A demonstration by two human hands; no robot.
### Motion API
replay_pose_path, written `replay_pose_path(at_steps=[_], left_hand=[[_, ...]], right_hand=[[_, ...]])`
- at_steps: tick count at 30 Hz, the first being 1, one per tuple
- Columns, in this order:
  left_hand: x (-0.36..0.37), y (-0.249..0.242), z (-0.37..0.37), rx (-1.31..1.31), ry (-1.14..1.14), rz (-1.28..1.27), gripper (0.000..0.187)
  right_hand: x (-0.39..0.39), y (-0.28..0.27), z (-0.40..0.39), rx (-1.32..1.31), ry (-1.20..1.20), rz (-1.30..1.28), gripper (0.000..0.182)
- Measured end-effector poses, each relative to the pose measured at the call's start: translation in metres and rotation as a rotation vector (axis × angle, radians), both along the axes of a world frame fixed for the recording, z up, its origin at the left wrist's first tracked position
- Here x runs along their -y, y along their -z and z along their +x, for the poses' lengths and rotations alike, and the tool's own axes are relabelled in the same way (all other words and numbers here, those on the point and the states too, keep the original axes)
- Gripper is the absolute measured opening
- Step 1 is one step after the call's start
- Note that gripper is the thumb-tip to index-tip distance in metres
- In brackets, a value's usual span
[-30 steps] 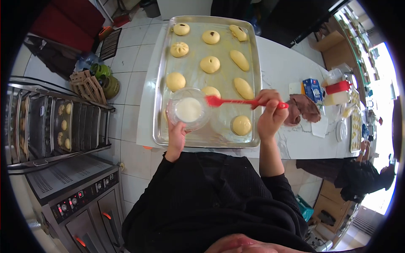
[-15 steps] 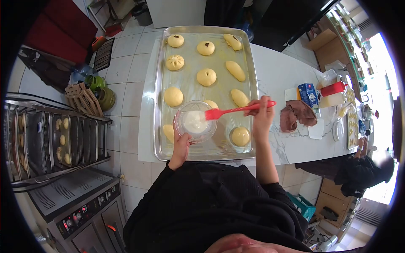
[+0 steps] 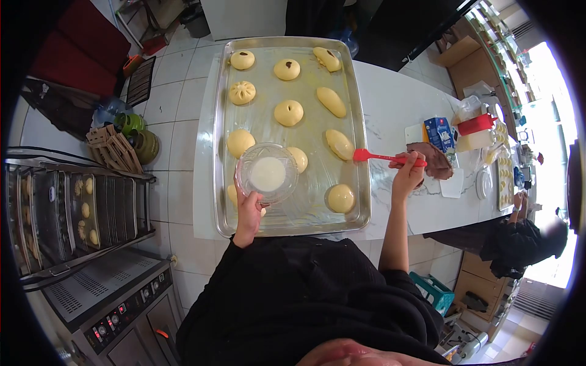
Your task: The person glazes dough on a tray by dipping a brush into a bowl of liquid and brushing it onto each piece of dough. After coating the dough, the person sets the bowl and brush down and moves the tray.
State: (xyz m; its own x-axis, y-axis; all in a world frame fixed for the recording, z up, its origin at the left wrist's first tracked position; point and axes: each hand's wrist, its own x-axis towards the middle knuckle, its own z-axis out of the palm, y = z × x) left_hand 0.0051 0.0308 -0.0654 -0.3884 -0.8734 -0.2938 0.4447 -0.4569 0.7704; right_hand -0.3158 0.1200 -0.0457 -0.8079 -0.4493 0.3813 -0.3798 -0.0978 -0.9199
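- The baking tray (image 3: 227, 91) lies lengthwise away from the person, dough pieces spread across it.
- The left hand (image 3: 249, 210) grips a clear bowl (image 3: 267, 172) of white liquid over the tray's near end.
- The right hand (image 3: 408, 175), closed on a red brush (image 3: 383, 157), holds it level, bristles pointing left at the oval dough piece (image 3: 339, 144) by the right rim.

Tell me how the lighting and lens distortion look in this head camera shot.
Head view: strong fisheye bends the baking tray edges, with black vignette corners; the window side at far right is blown out; the left hand with the bowl and the right hand with the red brush look sharp.
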Motion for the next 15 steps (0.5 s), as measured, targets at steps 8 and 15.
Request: replay_pose_path(at_steps=[8, 15], left_hand=[[0.003, -0.007, -0.003, 0.026, -0.045, -0.01, 0.075], [0.004, -0.011, 0.003, 0.04, -0.087, -0.035, 0.074]], right_hand=[[0.023, 0.017, 0.017, 0.177, -0.145, -0.06, 0.022], [0.011, -0.009, -0.003, 0.012, -0.155, 0.008, 0.023]])
